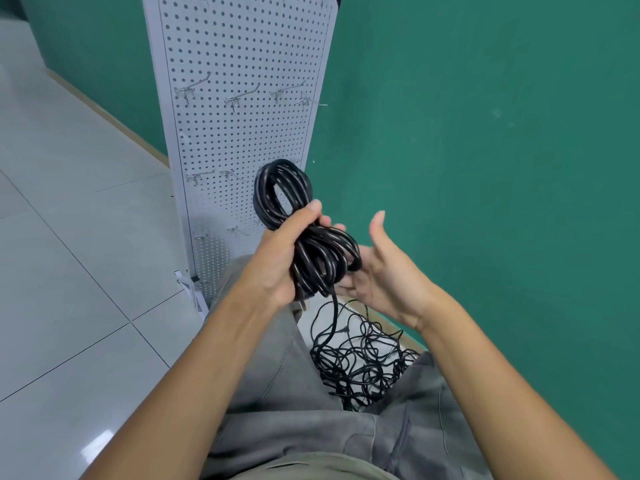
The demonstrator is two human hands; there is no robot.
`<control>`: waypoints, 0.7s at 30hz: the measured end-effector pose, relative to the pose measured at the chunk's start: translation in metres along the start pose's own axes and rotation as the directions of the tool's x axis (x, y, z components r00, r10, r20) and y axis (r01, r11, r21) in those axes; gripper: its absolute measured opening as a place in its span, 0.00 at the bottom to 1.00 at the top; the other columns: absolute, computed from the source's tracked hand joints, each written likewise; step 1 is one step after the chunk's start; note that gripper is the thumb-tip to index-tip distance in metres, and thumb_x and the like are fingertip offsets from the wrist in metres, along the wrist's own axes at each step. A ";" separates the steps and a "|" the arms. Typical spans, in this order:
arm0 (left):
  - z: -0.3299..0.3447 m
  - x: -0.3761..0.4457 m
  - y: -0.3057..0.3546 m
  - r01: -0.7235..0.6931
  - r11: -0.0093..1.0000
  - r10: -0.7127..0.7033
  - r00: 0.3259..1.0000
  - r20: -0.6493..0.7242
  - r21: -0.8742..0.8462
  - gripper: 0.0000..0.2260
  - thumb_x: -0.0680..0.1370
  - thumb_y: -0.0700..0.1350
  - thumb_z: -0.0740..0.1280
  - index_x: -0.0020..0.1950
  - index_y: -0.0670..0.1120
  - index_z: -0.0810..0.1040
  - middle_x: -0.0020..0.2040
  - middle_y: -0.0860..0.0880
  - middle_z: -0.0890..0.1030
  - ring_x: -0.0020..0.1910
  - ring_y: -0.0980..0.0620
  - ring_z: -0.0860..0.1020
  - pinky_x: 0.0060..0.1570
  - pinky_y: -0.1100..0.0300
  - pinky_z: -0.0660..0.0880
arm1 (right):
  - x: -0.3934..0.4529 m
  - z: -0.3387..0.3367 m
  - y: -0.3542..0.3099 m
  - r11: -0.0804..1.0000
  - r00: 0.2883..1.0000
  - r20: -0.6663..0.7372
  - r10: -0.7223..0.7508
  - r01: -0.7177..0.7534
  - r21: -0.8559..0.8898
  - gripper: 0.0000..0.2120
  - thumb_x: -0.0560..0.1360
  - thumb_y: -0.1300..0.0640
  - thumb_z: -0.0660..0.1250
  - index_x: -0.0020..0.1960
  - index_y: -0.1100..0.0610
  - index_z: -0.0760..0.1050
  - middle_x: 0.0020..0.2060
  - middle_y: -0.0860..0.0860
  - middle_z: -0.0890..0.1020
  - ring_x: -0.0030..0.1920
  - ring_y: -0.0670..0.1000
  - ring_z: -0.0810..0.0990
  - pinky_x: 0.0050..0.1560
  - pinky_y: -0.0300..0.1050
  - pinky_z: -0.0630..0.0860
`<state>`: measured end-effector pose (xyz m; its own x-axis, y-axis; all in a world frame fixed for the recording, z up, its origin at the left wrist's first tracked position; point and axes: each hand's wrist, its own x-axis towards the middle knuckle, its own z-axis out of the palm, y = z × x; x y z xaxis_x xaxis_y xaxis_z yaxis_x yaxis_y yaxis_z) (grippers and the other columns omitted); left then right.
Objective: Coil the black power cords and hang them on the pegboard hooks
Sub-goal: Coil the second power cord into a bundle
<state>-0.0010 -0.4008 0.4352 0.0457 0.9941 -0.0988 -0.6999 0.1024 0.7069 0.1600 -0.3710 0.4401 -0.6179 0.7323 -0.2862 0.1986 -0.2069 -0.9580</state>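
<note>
A grey tiled floor runs off to the left; next stands the white pegboard with bare metal hooks against a green wall; in front of it the left hand grips the coiled black cord round its middle, fingers curled tight; a loose tail drops to a tangle of cords on the floor between grey trouser legs; the right hand is open, fingers spread, palm just beside the coil.
</note>
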 end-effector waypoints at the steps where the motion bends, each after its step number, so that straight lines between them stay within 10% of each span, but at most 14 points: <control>1: -0.003 0.002 0.001 -0.022 1.000 0.022 0.999 -0.044 0.003 0.12 0.82 0.47 0.67 0.40 0.44 0.78 0.35 0.48 0.84 0.38 0.52 0.85 0.39 0.56 0.83 | -0.002 -0.002 0.005 0.999 1.000 0.010 0.010 -0.009 -0.053 0.55 0.73 0.22 0.41 0.71 0.69 0.69 0.62 0.68 0.79 0.57 0.60 0.77 0.74 0.60 0.68; 7: -0.020 0.008 0.010 -0.051 0.995 0.068 0.975 -0.210 0.088 0.12 0.80 0.51 0.70 0.40 0.45 0.80 0.42 0.44 0.86 0.36 0.49 0.84 0.34 0.57 0.81 | -0.016 -0.008 0.018 0.946 0.994 -0.066 -0.087 0.062 -0.317 0.36 0.82 0.33 0.50 0.52 0.61 0.84 0.39 0.51 0.83 0.40 0.54 0.71 0.52 0.51 0.72; 13: -0.032 0.011 0.018 -0.008 0.992 0.038 0.973 -0.230 0.128 0.13 0.79 0.51 0.72 0.37 0.48 0.83 0.38 0.49 0.84 0.34 0.51 0.83 0.33 0.58 0.81 | -0.028 -0.022 0.013 0.894 0.951 -0.214 -0.223 0.112 -0.434 0.07 0.80 0.55 0.70 0.50 0.57 0.85 0.35 0.49 0.79 0.39 0.50 0.70 0.43 0.46 0.67; 17: -0.031 0.012 0.010 0.037 0.980 0.012 0.970 -0.244 0.196 0.10 0.79 0.50 0.73 0.41 0.46 0.83 0.41 0.46 0.86 0.35 0.48 0.84 0.36 0.54 0.81 | -0.035 -0.015 0.003 0.778 0.940 -0.200 -0.277 0.097 -0.621 0.04 0.79 0.56 0.71 0.47 0.54 0.85 0.39 0.53 0.85 0.40 0.52 0.78 0.52 0.56 0.78; 21: -0.028 0.013 0.005 0.060 0.983 -0.011 0.963 -0.269 0.173 0.09 0.80 0.50 0.71 0.47 0.44 0.82 0.43 0.45 0.87 0.34 0.48 0.84 0.31 0.55 0.80 | -0.051 -0.002 -0.016 0.601 0.941 -0.151 -0.302 0.065 -0.797 0.07 0.81 0.56 0.68 0.54 0.48 0.84 0.40 0.39 0.85 0.44 0.45 0.83 0.50 0.43 0.78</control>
<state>-0.0235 -0.3882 0.4177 -0.1399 0.9464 -0.2911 -0.5618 0.1662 0.8104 0.1893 -0.4038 0.4698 -0.5269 0.8496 0.0228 0.6849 0.4403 -0.5805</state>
